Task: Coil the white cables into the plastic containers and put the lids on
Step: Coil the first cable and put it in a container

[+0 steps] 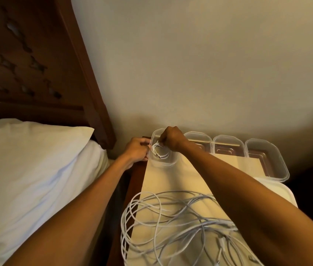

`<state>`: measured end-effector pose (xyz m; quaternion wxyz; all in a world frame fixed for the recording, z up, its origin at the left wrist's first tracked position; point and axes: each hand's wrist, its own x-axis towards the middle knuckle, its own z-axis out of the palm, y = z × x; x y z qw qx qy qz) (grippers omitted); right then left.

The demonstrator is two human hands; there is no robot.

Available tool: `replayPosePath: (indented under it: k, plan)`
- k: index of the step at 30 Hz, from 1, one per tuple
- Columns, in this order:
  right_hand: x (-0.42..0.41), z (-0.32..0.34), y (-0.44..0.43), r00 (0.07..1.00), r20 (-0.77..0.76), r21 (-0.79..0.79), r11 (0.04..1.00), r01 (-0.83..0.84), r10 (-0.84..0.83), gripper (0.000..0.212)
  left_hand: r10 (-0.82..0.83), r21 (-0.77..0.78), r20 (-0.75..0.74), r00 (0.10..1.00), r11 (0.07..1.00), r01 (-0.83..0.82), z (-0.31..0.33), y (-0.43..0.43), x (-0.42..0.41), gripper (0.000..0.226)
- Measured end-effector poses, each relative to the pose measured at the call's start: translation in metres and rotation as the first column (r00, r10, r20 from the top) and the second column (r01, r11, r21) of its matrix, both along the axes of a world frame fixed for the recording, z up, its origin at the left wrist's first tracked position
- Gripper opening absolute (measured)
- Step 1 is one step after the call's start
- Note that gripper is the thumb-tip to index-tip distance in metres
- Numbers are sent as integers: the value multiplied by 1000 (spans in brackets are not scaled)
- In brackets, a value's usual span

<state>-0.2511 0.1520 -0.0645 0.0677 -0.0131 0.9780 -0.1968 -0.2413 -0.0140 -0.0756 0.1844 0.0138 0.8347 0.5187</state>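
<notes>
A coiled white cable (159, 152) sits in the leftmost clear plastic container (163, 163) at the back of a small table. My left hand (135, 150) grips that container's left rim and touches the coil. My right hand (172, 138) hovers over the container and pinches the top of the coil. Three more clear containers stand in a row to the right: one (198, 135) partly hidden by my right forearm, one (226, 144), and one (267, 160). A tangle of loose white cables (171, 223) lies on the near part of the table.
A cream cloth (171, 179) covers the dark wooden table. A white tray edge (284, 189) shows at the right. A bed with a white pillow (27, 160) and a dark headboard (36, 54) lies to the left. A plain wall (190, 64) stands just behind the containers.
</notes>
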Motion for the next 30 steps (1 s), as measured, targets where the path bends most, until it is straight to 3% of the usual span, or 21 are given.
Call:
replayPosePath:
  k: [4,9,12,15,25,30]
  plan:
    - [5,-1,-4,998,-34,55,997,-58,60,26,-27,-15,-21,999,1000,27,1,-4,4,22]
    - [10,17,-4,996,-30,-5,997,-83,83,27,-11,2,-22,1000,1000,11,8,-9,9,19]
    - [21,25,-5,980,105,-10,986,-168,168,49,-14,5,-12,1000,1000,14,9,-10,12,19]
    - [29,19,-9,978,116,40,983,-178,172,60,1,5,-5,1000,1000,-1,6,-11,13,20]
    - [43,13,-9,968,106,48,972,-232,226,59,-6,8,-6,1000,1000,6,2,-15,23,19]
    - [51,13,-5,976,41,-45,977,-210,212,58,4,-13,-4,1000,1000,-4,3,-15,27,15]
